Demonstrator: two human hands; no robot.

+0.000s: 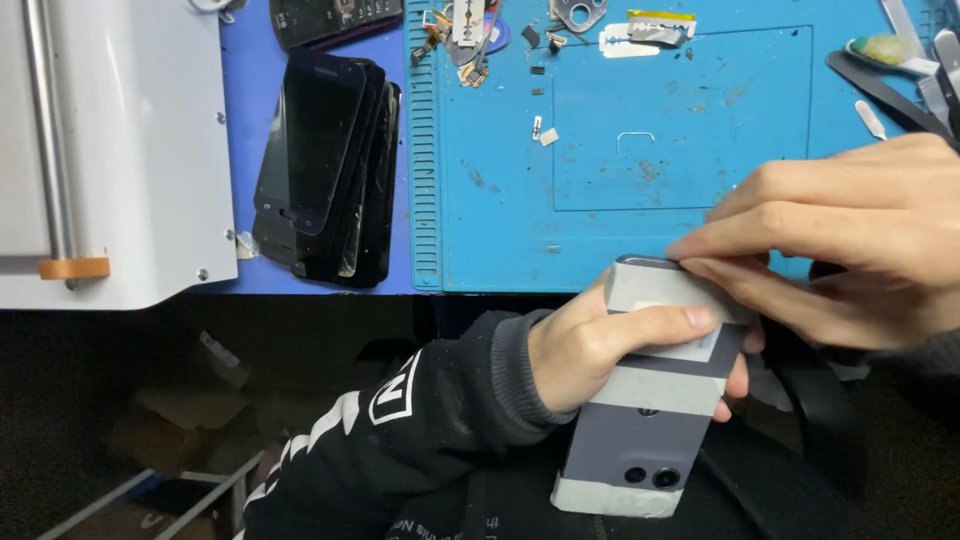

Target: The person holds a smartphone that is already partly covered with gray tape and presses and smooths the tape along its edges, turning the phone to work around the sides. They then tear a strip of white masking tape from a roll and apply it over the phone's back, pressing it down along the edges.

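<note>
My left hand [610, 345] grips a grey smartphone [640, 430] around its middle, back side up, with its two camera lenses toward me and pale tape bands across the back. The phone hangs in front of the table edge, over my lap. My right hand [850, 240] comes in from the right and presses its fingertips on the phone's far end, pinching at the top edge. Whether a thin tool sits between those fingers I cannot tell.
A blue work mat [600, 150] covers the table, with small screws, metal parts and blades [470, 30] along its far edge. A stack of black phone screens [325, 170] lies left of it. A white machine [110, 150] fills the far left. Tweezers and pry tools [900, 70] lie far right.
</note>
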